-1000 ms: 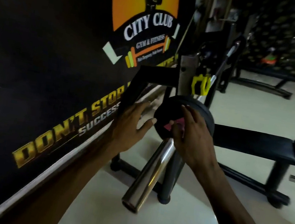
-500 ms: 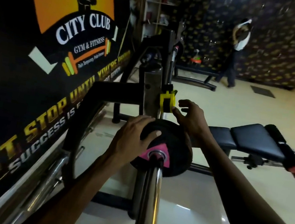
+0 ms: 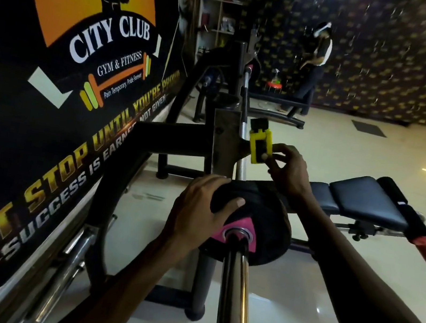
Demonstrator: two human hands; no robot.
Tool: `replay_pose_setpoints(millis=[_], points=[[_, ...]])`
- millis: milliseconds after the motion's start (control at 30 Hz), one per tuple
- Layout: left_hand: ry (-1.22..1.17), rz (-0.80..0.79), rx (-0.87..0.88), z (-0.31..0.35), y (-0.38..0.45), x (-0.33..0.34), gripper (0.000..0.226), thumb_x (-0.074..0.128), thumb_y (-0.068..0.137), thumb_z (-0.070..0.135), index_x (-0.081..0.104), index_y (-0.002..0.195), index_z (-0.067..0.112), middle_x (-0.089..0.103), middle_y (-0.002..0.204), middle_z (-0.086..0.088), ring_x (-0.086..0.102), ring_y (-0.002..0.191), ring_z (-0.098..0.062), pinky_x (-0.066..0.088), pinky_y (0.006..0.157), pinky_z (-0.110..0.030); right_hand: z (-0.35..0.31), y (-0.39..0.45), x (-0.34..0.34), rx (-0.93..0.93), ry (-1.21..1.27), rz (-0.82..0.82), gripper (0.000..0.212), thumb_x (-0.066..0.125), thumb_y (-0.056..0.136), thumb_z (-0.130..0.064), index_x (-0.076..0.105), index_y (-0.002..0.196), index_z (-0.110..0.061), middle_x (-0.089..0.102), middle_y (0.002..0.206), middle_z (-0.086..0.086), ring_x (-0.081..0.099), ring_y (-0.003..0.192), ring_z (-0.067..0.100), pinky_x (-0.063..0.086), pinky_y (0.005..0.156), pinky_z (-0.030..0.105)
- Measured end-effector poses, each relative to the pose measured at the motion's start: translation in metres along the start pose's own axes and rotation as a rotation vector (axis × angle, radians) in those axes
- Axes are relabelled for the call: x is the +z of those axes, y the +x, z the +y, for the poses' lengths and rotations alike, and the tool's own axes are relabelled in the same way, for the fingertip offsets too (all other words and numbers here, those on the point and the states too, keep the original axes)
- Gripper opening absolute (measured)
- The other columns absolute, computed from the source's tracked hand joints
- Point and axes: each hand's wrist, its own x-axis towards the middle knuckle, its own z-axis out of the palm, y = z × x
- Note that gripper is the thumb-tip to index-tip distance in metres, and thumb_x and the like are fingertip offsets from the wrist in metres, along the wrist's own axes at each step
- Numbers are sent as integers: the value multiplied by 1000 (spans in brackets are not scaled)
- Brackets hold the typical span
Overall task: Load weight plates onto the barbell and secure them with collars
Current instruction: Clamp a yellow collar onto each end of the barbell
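Note:
A chrome barbell sleeve (image 3: 235, 300) runs from the bottom of the view up to a black weight plate (image 3: 271, 227) with a pink hub, which sits on the sleeve. My left hand (image 3: 197, 212) rests on the plate's upper left rim, fingers spread over it. Beyond the plate, a yellow and black collar (image 3: 259, 146) is clamped on the bar beside the rack upright (image 3: 223, 140). My right hand (image 3: 288, 168) pinches the collar's right side with fingertips.
A black banner wall (image 3: 46, 105) runs along the left. The black rack frame (image 3: 170, 137) stands behind the plate. A padded bench (image 3: 363, 200) with a red roller lies to the right. A person (image 3: 315, 65) stands far back on the cream floor.
My right hand moved from the plate face up past the plate to the yellow collar and now grips it. My left hand settled on the plate's rim. The view swung in line with the bar.

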Motion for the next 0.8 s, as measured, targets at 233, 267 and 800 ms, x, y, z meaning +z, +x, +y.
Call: replay_pose_setpoints(millis=[233, 267, 800], points=[[-457, 116, -106, 28, 12, -14, 29, 66, 97, 46, 71, 117, 25, 73, 111, 17, 66, 107, 8, 52, 89, -10, -36, -36, -40, -343, -228, 110, 29, 73, 95, -26, 72, 119, -10, 53, 131, 7, 59, 119, 21, 54, 102, 37], [-506, 111, -133, 33, 15, -17, 33, 67, 96, 47, 73, 119, 24, 75, 113, 14, 66, 108, 8, 52, 89, -9, -40, -47, -42, -368, -271, 115, 28, 73, 95, -27, 73, 120, -13, 51, 135, 5, 57, 122, 18, 53, 103, 35], [-776, 67, -231, 74, -59, -32, 27, 82, 83, 43, 81, 106, 30, 81, 98, 8, 78, 96, -10, 62, 83, -24, -77, -196, -53, -392, -292, 96, 37, 74, 89, -35, 72, 124, -25, 45, 147, 5, 53, 129, 22, 58, 96, 35]])
